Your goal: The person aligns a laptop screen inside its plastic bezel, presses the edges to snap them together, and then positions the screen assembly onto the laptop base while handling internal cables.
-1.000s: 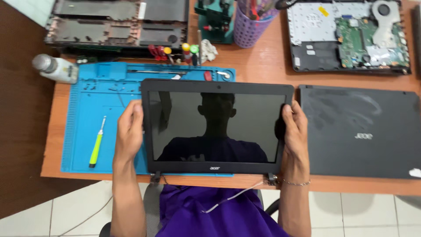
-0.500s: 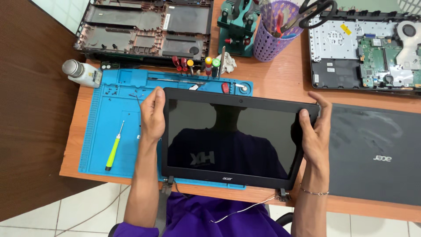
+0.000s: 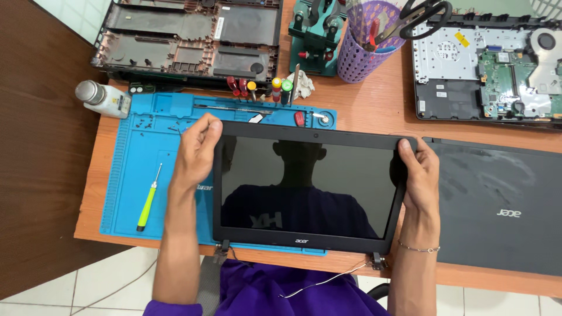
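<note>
Between both hands the laptop screen panel [image 3: 309, 187] is gripped: left hand [image 3: 196, 149] closed on one edge, right hand [image 3: 420, 175] on the other. Bezel separation seems underway; prying likely needed beside the left grip.

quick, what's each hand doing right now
Left hand: closed on the laptop screen panel, left edge.
Right hand: closed on its right edge.

1 black laptop screen panel [image 3: 307, 187] | 1 blue silicone work mat [image 3: 134, 169] | 1 green-handled screwdriver [image 3: 148, 198] | 1 purple mesh cup [image 3: 366, 50] | 1 white bottle [image 3: 102, 98] | 2 bare hands (both on the panel)
</note>
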